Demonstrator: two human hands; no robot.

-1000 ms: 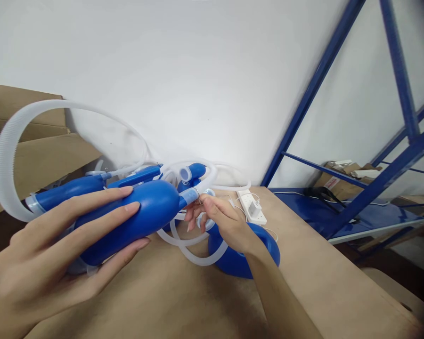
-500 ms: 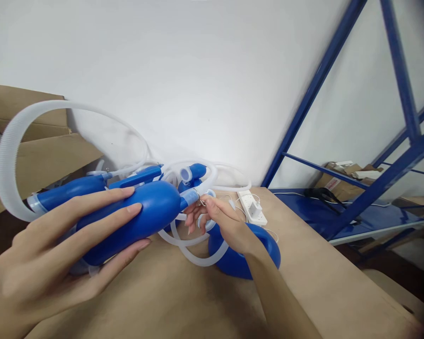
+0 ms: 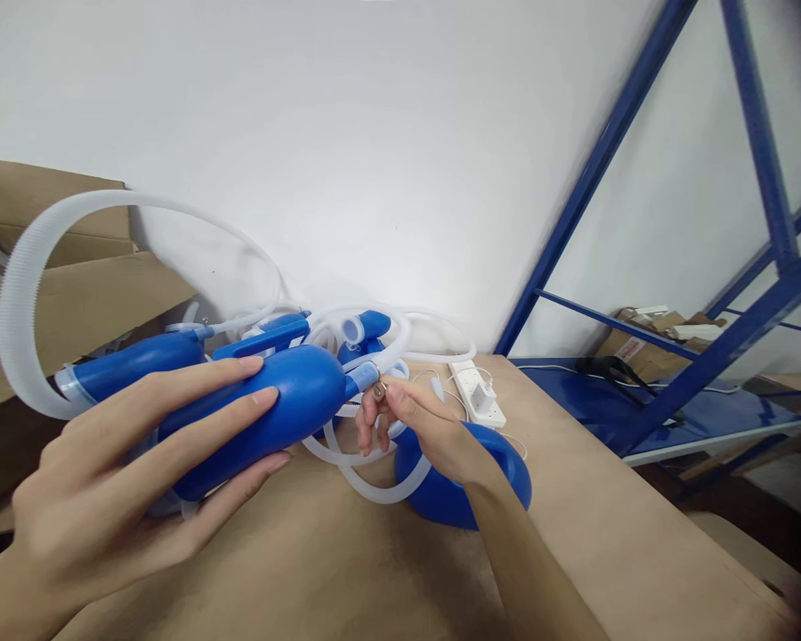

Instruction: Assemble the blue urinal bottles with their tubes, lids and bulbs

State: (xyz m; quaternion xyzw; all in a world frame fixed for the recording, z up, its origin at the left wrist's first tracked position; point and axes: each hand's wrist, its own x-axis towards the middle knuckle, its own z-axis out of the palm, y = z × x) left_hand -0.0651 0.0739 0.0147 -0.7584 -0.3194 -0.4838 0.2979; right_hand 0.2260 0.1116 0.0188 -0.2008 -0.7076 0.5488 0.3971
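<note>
My left hand (image 3: 93, 472) wraps around a blue rubber squeeze bulb (image 3: 267, 423), its fingers lying along the top and side. My right hand (image 3: 420, 423) pinches a small metal part (image 3: 378, 390) at the bulb's pale blue neck. Under that hand sits a rounded blue rubber piece (image 3: 471, 494). Clear silicone tubing (image 3: 367, 476) loops beneath my fingers. Behind my left hand lies a blue plastic cylinder (image 3: 130, 365), joined to a white corrugated hose (image 3: 20, 303). The hose arcs up and over to the left.
All this rests on a tan wooden tabletop (image 3: 607, 507). A white power strip (image 3: 473, 393) with a plug and thin cords stands behind my right hand. Cardboard boxes (image 3: 60, 312) rise at the left, and a blue metal shelf frame (image 3: 601, 169) stands at the right.
My left hand and the bulb have shifted slightly right. My right fingers have closed in on the small metal part at the bulb's neck.
</note>
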